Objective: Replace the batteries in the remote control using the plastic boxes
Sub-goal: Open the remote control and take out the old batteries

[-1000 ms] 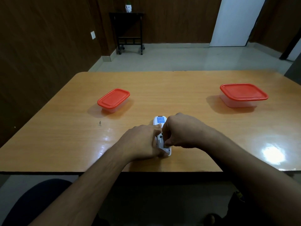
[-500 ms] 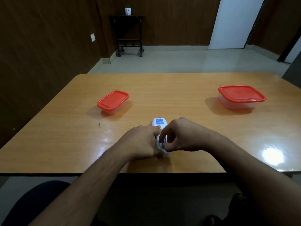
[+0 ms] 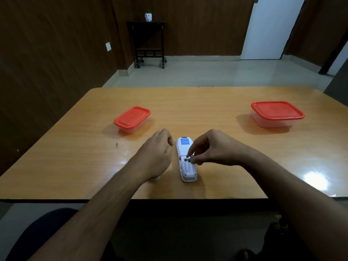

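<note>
The white plastic remote control (image 3: 185, 159) is laid face down near the middle of the near edge of the glossy orange-brown wooden tabletop (image 3: 216, 113), its blue-labelled end pointed at the far edge and its battery compartment uncovered at the near end. The step in hand is judged to be the removal of the old cells: the right hand (image 3: 212, 147) is bent over the compartment, its fingertips (image 3: 190, 152) pinched on the far end of a small grey battery (image 3: 189, 159) that seems partly raised from its slot, though the detail is too small for certainty. The left hand (image 3: 156, 153) is held just beside the remote's left flank, apart from it, fingers loosely curled; whether anything is held in it cannot be told, and a pale shape (image 3: 156, 178) under the wrist, perhaps the compartment cover, is mostly hidden. Next, the cell would have to be lifted clear against its spring, and one of the boxes uncapped to receive it. The smaller clear plastic box with a red lid (image 3: 131, 117) is set toward the left edge, the larger clear plastic box with a red lid (image 3: 277, 113) toward the right edge; both are closed and well apart from the remote. Bare surface is left between remote and boxes for either reach, but the remote lies close to the near edge, so a freed cell could roll off there.
</note>
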